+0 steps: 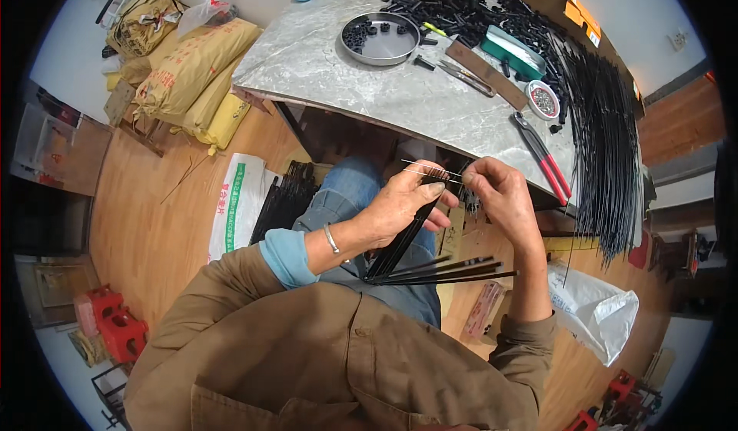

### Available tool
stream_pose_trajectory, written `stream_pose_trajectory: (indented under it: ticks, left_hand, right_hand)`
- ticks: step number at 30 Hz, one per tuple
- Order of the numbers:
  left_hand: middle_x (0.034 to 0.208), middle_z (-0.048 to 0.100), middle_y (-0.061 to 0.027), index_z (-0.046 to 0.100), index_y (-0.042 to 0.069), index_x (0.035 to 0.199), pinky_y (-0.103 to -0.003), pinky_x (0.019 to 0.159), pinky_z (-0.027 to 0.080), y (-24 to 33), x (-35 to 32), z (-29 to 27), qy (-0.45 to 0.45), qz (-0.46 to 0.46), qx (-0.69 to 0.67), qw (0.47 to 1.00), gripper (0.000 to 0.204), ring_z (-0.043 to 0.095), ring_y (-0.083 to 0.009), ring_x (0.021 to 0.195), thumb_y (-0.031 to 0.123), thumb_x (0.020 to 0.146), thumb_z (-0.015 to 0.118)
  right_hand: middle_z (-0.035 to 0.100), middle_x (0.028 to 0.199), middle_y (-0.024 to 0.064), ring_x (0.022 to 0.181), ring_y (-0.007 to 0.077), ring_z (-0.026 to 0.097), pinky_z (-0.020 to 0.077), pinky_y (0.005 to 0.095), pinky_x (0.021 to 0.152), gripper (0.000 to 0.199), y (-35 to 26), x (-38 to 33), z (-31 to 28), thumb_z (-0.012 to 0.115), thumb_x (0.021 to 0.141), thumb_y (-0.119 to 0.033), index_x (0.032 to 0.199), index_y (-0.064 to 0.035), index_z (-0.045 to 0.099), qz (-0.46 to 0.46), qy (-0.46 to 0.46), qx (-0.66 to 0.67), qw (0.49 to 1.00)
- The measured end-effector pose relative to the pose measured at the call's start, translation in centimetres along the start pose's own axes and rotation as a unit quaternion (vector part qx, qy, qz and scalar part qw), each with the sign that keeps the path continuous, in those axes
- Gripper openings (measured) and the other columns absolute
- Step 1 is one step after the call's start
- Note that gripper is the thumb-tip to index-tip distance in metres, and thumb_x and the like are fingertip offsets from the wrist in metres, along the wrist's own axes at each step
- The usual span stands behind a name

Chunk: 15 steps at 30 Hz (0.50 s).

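Above my lap, my left hand (pixel 411 200) is closed round a bundle of thin black rods (pixel 398 250). The bundle slopes down toward my lap, where more rod ends (pixel 469 270) fan out to the right. Thin, wire-like strands (pixel 419 165) cross above my left fingers, one dark and one pale. Close by on the right, my right hand (pixel 501 197) pinches the end of a thin strand between thumb and forefinger; its fingertips hide that end. A metal bangle (pixel 331 237) circles my left wrist.
A marbled table (pixel 307 66) ahead carries a round metal tin (pixel 380 38), black bolts (pixel 430 4), red-handled pliers (pixel 542 158), tweezers (pixel 467 79) and a small bowl (pixel 543 99). Long black strands (pixel 603 147) hang over its right edge. Sacks (pixel 192 70) lie left; a white bag (pixel 596 316) lies right.
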<state>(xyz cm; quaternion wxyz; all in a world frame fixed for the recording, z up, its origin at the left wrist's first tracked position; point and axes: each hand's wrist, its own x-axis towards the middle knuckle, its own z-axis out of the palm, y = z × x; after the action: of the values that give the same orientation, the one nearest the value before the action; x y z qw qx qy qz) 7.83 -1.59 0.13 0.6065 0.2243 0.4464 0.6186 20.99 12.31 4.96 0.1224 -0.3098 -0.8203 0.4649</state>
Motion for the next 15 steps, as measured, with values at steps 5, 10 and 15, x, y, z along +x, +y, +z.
stream_pose_trajectory:
  ticks: [5, 10, 15]
  left_hand:
    - [0.101, 0.06, -0.0133, 0.043, 0.005, 0.119, -0.03, 0.066, 0.056, -0.27, 0.09, 0.17, 0.011, -0.002, -0.002, 1.0, 0.03, 0.066, -0.02, 0.078, 0.025, 0.098, 0.05]
    - [0.099, 0.06, -0.0111, 0.046, 0.005, 0.121, -0.029, 0.065, 0.056, -0.9, 0.41, -0.14, 0.008, 0.02, -0.019, 1.0, 0.032, 0.065, -0.0173, 0.076, 0.027, 0.098, 0.05]
    - [0.094, 0.059, -0.0079, 0.049, 0.005, 0.12, -0.027, 0.063, 0.054, -0.68, 0.46, -0.11, 0.017, 0.029, -0.036, 0.999, 0.031, 0.063, -0.0139, 0.07, 0.027, 0.099, 0.048]
  right_hand:
    - [0.054, 0.066, -0.002, 0.062, 0.0053, 0.047, 0.0393, 0.0232, 0.055, 0.012, 0.29, -0.5, -0.4, 0.061, 0.086, -0.009, 0.084, 0.0034, 0.061, -0.009, -0.019, 0.0, 1.0]
    - [0.051, 0.063, 0.0095, 0.059, 0.0136, 0.049, 0.0418, 0.0287, 0.057, 0.009, 0.15, -0.29, -0.59, 0.06, 0.083, -0.006, 0.084, 0.0035, 0.059, -0.092, 0.012, -0.133, 0.987]
    - [0.051, 0.064, 0.0123, 0.058, 0.0171, 0.049, 0.0425, 0.0303, 0.057, 0.009, 0.71, -0.19, -0.78, 0.059, 0.083, -0.006, 0.083, 0.0032, 0.058, -0.1, 0.027, -0.147, 0.984]
